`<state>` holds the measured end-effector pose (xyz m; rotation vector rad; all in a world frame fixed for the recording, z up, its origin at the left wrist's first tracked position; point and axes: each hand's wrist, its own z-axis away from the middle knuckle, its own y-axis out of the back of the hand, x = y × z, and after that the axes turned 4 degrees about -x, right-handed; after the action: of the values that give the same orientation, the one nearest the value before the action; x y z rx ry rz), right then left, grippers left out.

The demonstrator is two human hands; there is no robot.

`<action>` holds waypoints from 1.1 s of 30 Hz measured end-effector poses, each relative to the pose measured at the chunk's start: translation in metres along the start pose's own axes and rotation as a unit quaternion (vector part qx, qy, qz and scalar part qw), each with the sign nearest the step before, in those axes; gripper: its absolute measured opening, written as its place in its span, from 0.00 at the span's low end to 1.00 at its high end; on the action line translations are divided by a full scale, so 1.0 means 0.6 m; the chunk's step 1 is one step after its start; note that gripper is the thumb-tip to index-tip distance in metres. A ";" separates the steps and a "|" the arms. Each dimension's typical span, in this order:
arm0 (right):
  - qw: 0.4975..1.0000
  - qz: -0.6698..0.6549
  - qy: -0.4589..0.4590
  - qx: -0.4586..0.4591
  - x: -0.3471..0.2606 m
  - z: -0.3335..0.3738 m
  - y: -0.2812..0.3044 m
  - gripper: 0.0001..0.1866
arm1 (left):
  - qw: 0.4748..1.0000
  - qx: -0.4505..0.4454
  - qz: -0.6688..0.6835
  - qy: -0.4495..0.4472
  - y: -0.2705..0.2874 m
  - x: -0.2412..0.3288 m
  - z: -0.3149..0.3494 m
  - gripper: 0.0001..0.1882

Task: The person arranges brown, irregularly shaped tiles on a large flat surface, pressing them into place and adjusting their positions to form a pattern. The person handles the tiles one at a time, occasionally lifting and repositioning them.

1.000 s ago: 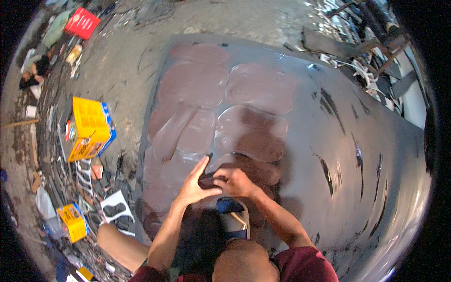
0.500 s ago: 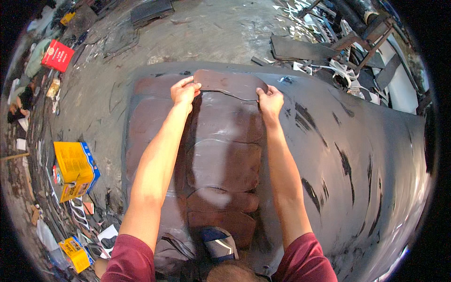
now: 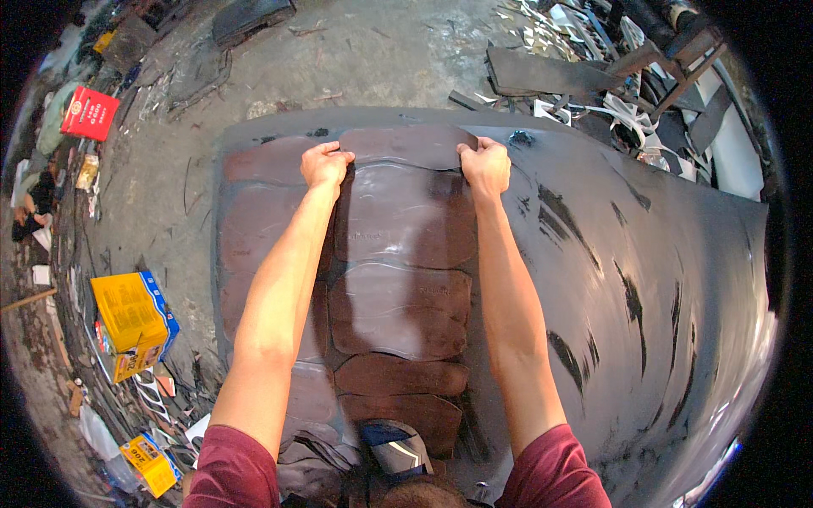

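A flat dark brown piece with rounded corners (image 3: pixel 409 146), sole-like in outline, is at the far end of a column of similar pieces. My left hand (image 3: pixel 326 166) pinches its left end, and my right hand (image 3: pixel 485 168) grips its right end, thumb on the near side. Its near edge meets the adjacent brown piece (image 3: pixel 406 220), and its right corner looks slightly raised. Further brown pieces (image 3: pixel 398 317) run down the column toward me. To the left, another column of brown pieces (image 3: pixel 254 229) is partly hidden by my left forearm. All rest on a large dark grey sheet (image 3: pixel 584 279).
Black smears mark the sheet's right side. Dark boards (image 3: pixel 550 72) and white offcuts (image 3: pixel 622 118) lie beyond it at the far right. Leftward on the floor are a yellow and blue box (image 3: pixel 131 313), a smaller yellow box (image 3: pixel 151 464), a red box (image 3: pixel 89 113) and scattered scraps.
The brown piece has come down from a lifted, wavy position to lie nearly flat at the column's far end. Both hands have lowered with it. The view has shifted slightly.
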<state>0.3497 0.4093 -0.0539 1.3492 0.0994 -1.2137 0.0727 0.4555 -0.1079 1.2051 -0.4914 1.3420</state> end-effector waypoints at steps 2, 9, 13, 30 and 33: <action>1.000 0.023 0.015 0.003 0.000 0.006 -0.002 0.24 | 0.990 0.036 -0.123 -0.051 -0.011 0.009 0.016 0.31; 0.898 0.207 0.280 0.268 0.008 0.069 -0.064 0.32 | 0.767 -0.005 -0.498 -0.405 -0.088 0.008 0.087 0.26; 0.840 0.240 0.481 0.074 0.069 0.027 -0.078 0.31 | 0.801 0.070 -0.454 -0.383 -0.130 -0.018 0.117 0.31; 0.889 0.262 0.353 0.131 0.083 0.064 -0.071 0.40 | 0.783 -0.202 -0.522 -0.271 -0.016 0.024 0.090 0.44; 0.877 0.258 0.405 0.016 0.126 0.202 -0.057 0.39 | 0.781 -0.097 -0.487 -0.379 0.030 -0.092 0.187 0.42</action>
<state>0.2909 0.2797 -0.0903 1.7011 0.2897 -0.1520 0.0818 0.3295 -0.1061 1.4822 -0.4298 -0.1221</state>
